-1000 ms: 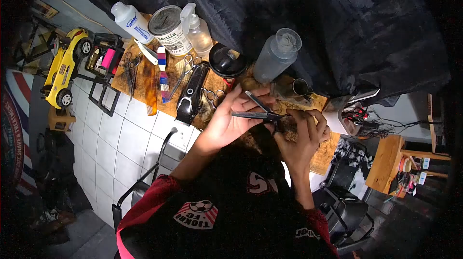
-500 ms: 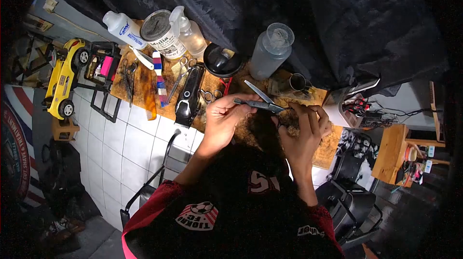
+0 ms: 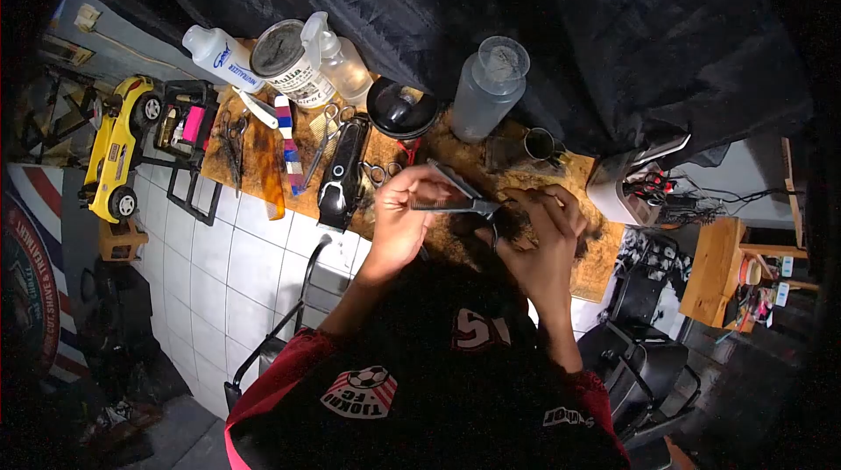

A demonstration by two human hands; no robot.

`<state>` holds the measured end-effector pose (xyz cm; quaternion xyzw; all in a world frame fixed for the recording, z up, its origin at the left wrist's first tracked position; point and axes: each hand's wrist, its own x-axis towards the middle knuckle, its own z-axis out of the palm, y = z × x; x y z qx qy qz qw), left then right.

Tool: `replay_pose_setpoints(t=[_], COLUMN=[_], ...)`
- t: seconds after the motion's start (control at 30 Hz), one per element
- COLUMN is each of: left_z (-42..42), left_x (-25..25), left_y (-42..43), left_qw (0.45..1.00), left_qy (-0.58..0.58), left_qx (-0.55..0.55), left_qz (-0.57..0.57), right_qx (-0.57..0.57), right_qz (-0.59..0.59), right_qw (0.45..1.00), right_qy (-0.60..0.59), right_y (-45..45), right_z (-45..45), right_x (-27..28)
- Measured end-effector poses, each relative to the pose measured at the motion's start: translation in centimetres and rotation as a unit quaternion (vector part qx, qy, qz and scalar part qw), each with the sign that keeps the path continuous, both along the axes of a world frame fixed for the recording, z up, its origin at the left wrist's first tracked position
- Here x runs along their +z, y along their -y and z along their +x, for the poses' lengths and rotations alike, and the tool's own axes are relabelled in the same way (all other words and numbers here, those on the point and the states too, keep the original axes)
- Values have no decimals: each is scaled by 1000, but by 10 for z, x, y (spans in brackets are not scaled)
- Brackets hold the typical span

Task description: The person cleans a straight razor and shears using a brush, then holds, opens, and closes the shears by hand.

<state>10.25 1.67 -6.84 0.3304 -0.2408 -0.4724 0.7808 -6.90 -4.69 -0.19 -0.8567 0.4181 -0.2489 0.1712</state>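
Note:
A pair of thinning scissors (image 3: 455, 205), one blade toothed like a comb, is spread between my hands with its tips pointing left. My right hand (image 3: 545, 229) is closed around the handle end, fingers bent at the rings. My left hand (image 3: 403, 214) has its fingers curled at the blade end, against the toothed blade; slight blur hides the exact contact. Just left of that hand lie small scissors (image 3: 381, 174) and a black hair clipper (image 3: 343, 174) on the hair-strewn wooden tabletop (image 3: 596, 247).
Along the back stand a white bottle (image 3: 219, 56), a tin (image 3: 289, 63), a spray bottle (image 3: 337, 58), a black bowl (image 3: 403, 111) and a tall cloudy bottle (image 3: 491, 89). Combs (image 3: 272, 176) and scissors (image 3: 233, 150) lie left. A bin of cords (image 3: 618, 194) stands right.
The toothed blade has swung slightly lower and the plain blade's tip has dropped. My left fingers have loosened from their pinch and spread somewhat. My right hand has shifted slightly left.

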Motion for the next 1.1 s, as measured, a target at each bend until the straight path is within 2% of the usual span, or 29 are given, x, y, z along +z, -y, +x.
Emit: replay_pose_setpoints(t=[0.03, 0.33, 0.43, 0.5, 0.6, 0.73, 0.9, 1.03, 1.1], left_z=[0, 4, 5, 4, 7, 7, 10, 17, 17], left_x=[-1, -9, -4, 6, 0, 10, 23, 11, 12], left_y=[-1, -1, 1, 1, 3, 3, 3, 5, 7], left_qw=[998, 993, 985, 996, 993, 993, 995, 993, 989], left_qy=[61, 103, 167, 45, 105, 84, -14, -29, -115], left_qx=[1, 10, 16, 15, 33, 22, -14, -44, -68], left_qz=[0, 56, 40, 71, 51, 74, 101, 105, 62], right_qx=[11, 9, 8, 9, 2, 0, -1, 15, 31], right_qz=[23, 32, 39, 39, 37, 36, 37, 22, 16], right_qw=[1000, 999, 999, 999, 999, 999, 999, 1000, 999], right_qy=[-2, 6, 4, 1, 2, -1, 0, -13, -16], right_y=[-1, -2, -2, -2, -2, 0, 1, 4, 5], right_z=[2, 2, 1, 1, 1, 0, 0, -12, -16], right_x=[2, -1, -1, -1, -2, -5, -3, -12, -15])
